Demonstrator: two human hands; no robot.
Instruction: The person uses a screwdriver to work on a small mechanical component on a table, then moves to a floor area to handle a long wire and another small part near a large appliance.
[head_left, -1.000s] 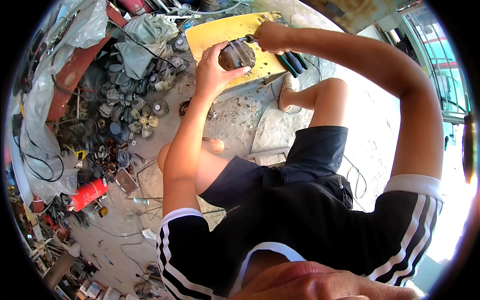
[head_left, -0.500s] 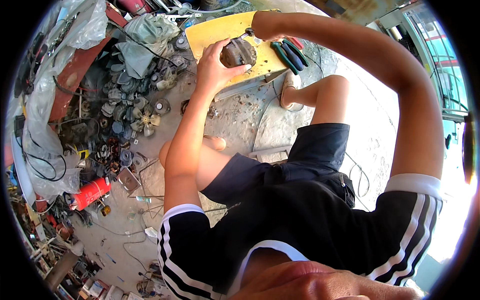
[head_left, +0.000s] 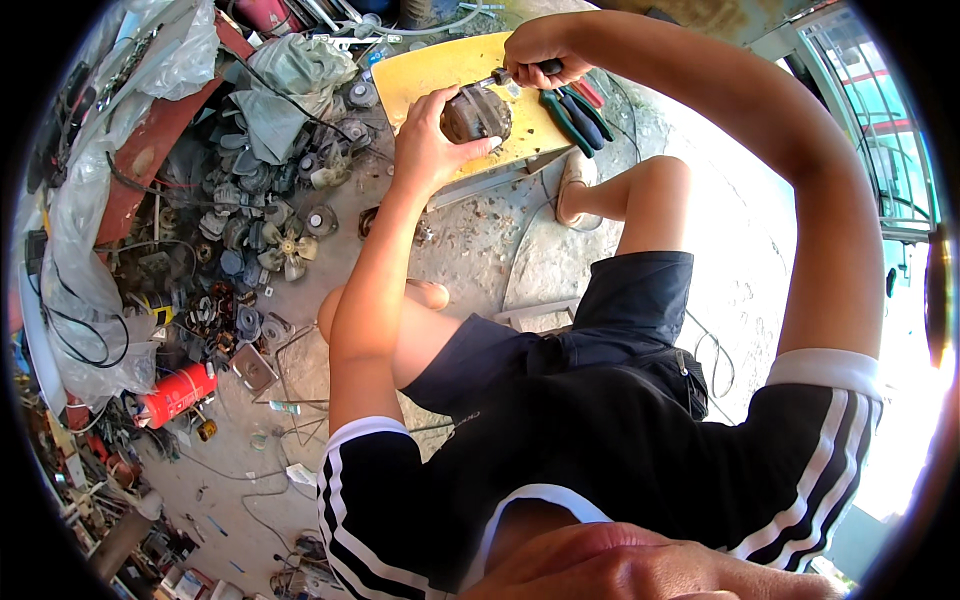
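The left hand curves in a wide C, its fingers bunched over the upper left side of a squat, drum-shaped motor and its thumb stretched along the near side, so the rounded body is gripped between them. The motor's casing is dull brown and grimy, crossed by a paler band, and sits on the yellow board towards its near edge. The right hand is closed in a fist around a hand tool, whose rounded black end pokes out below the knuckles; a shiny metal part points from the fist to the motor's upper right edge, though I cannot tell whether it touches. Just right of the fist, pliers with smooth, curved dark green and blue grips lie across the board's edge beside a red handle. The board is flat and smooth, flecked with dark crumbs. Beyond it spreads rough grey concrete, gritty with debris. To the left lie a heap of rounded metal motor parts, a pale bladed fan wheel, crinkled clear plastic sheeting and a glossy red cylinder.
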